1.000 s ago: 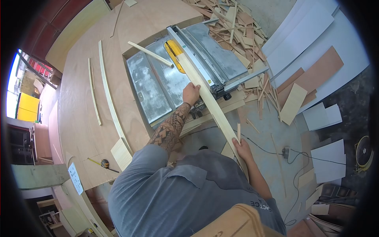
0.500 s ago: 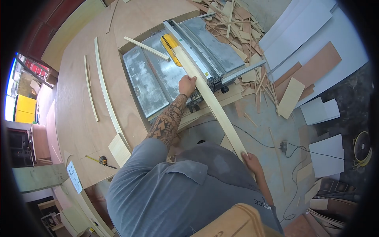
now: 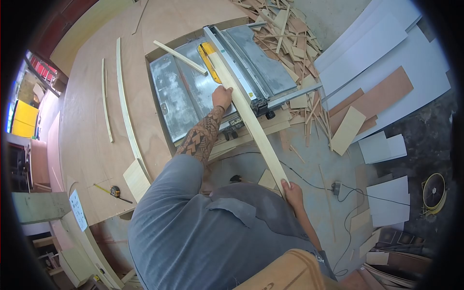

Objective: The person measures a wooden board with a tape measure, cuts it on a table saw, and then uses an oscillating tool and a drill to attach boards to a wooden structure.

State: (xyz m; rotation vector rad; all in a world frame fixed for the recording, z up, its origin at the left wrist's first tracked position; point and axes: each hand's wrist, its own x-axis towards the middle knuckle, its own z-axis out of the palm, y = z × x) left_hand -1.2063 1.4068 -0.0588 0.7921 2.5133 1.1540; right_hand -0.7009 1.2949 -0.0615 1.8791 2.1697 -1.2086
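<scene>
A long, pale wooden board (image 3: 254,126) lies along the metal fence (image 3: 232,63) of a table saw (image 3: 186,92). Its far end reaches beside the yellow throat plate (image 3: 209,63), where the blade itself is hard to make out. My left hand (image 3: 223,96) grips the board's left edge near the front of the saw table, fingers closed. At the near end, my right hand (image 3: 292,194) pinches the board with the thumb on top. A loose wooden strip (image 3: 180,57) rests across the saw's left side, its tip near the throat plate.
Narrow strips (image 3: 126,104) and a tape measure (image 3: 115,191) lie on the plywood bench (image 3: 84,121) at left. Wood offcuts (image 3: 295,43) are heaped behind the saw. White panels (image 3: 367,53) lean at right. A power cord (image 3: 309,179) crosses the floor, and a fan (image 3: 433,193) stands far right.
The board has slid slightly forward along the fence, with both hands still on it. My left hand is a little nearer the throat plate. The whole view has shifted slightly.
</scene>
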